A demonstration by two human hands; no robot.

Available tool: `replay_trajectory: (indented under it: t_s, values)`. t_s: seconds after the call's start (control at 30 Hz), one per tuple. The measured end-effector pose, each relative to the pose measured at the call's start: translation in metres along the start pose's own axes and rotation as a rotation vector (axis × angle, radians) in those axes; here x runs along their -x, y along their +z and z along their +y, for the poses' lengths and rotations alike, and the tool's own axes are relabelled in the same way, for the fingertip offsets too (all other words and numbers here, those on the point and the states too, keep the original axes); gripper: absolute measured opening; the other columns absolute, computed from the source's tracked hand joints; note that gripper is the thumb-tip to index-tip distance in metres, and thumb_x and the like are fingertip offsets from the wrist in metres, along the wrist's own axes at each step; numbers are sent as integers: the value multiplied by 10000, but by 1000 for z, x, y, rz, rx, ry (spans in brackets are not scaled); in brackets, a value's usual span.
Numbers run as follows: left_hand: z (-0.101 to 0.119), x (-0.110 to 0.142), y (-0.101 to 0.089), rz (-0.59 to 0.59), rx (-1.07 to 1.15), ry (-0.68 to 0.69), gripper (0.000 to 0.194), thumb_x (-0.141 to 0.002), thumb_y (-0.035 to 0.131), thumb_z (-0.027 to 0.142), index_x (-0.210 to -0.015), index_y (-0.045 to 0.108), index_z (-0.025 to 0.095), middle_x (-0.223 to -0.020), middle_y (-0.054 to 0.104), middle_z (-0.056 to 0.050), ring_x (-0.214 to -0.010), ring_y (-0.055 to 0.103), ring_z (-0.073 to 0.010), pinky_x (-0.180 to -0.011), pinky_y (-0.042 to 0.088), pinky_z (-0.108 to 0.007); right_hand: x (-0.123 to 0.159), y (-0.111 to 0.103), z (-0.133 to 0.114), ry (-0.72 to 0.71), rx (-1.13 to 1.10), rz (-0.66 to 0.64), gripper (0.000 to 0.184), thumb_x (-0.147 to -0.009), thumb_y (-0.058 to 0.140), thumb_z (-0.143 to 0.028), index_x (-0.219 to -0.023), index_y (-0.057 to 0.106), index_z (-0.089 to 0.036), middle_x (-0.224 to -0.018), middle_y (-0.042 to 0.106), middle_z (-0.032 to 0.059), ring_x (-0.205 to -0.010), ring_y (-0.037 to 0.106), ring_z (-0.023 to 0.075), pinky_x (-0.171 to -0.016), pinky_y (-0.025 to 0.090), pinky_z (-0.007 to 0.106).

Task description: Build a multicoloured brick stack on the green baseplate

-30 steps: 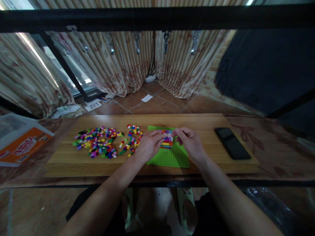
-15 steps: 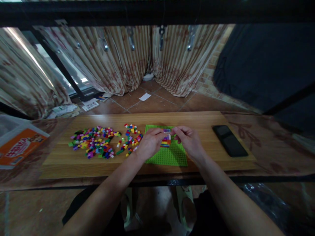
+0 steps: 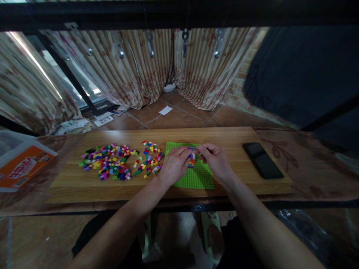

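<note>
A bright green baseplate point(image 3: 196, 177) lies on the wooden board point(image 3: 238, 179). A small stack of coloured bricks point(image 3: 192, 160) stands on its far part. My left hand point(image 3: 174, 166) covers the left side of that stack, fingers curled against it. My right hand point(image 3: 214, 160) sits at the stack's right side, thumb and fingers pinched at its top edge. Whether a loose brick is in either hand cannot be made out. Two heaps of small loose bricks, a larger one point(image 3: 108, 166) and a smaller one point(image 3: 148, 158), lie left of the baseplate.
A black phone point(image 3: 262, 165) lies on the right part of the board. An orange-labelled box point(image 3: 19, 166) sits at the far left. Curtains, a black frame bar point(image 3: 179, 13) and a tiled floor with papers lie beyond the table.
My left hand has slid right over the brick stack, hiding more of it. The camera tilted slightly. My right hand has stayed at the stack's right edge.
</note>
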State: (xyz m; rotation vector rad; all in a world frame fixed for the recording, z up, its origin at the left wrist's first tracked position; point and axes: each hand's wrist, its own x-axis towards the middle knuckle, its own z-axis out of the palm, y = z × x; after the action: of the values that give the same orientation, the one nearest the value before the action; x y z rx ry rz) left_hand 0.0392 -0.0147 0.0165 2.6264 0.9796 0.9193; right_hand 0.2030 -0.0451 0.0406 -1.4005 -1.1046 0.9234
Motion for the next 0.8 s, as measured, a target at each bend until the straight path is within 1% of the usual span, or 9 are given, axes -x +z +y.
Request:
replay_trajectory:
  t_s: [0.23,0.37,0.43,0.5,0.57,0.67,0.8]
  values:
    - [1,-2,-1,-38,-138,87,201,-956,476,205,-1090,622,172,-1004,674,-80,-972,620,-204,-907,496,-380,-1,-1,1,-20,21,-16,277,-749,660,-440,-696,706,-172,-665,697,36,-535,543,112,-491,411,237]
    - [-1,-2,0,-34,-155,107,207,-962,463,195,-1088,622,157,-979,676,-76,-944,618,-194,-894,484,-352,-2,-1,4,-27,-1,-14,267,-748,667,-425,-700,711,-166,-685,705,42,-536,546,112,-512,416,248]
    - [-1,-1,0,-31,-160,104,210,-962,461,204,-1090,623,163,-973,679,-75,-931,616,-195,-887,472,-356,-2,-1,5,-26,-9,-14,268,-751,666,-424,-700,711,-165,-686,706,43,-534,544,112,-516,419,250]
    - [0,-1,-1,-35,-167,89,219,-962,462,221,-1097,629,181,-960,686,-68,-914,614,-200,-893,452,-379,-2,0,4,-22,-2,-8,268,-752,666,-426,-698,708,-167,-682,705,41,-533,545,112,-517,422,249]
    - [2,-1,-3,-35,-157,62,228,-954,475,232,-1114,636,209,-961,694,-58,-921,611,-205,-933,418,-412,-1,0,2,-19,6,-7,268,-748,668,-432,-700,705,-171,-681,705,39,-533,547,114,-511,422,246]
    - [4,-1,-6,-29,-118,-9,229,-928,515,227,-1110,652,243,-975,700,-43,-944,606,-207,-977,375,-438,-1,0,1,-19,12,-17,274,-745,668,-441,-687,701,-176,-656,693,31,-520,537,111,-494,413,240]
    - [4,-4,-6,-39,-81,-92,198,-908,545,228,-1059,671,255,-961,703,-30,-927,599,-213,-924,389,-424,-1,1,2,-24,13,-8,269,-747,662,-438,-674,700,-181,-643,687,25,-509,530,109,-493,416,244]
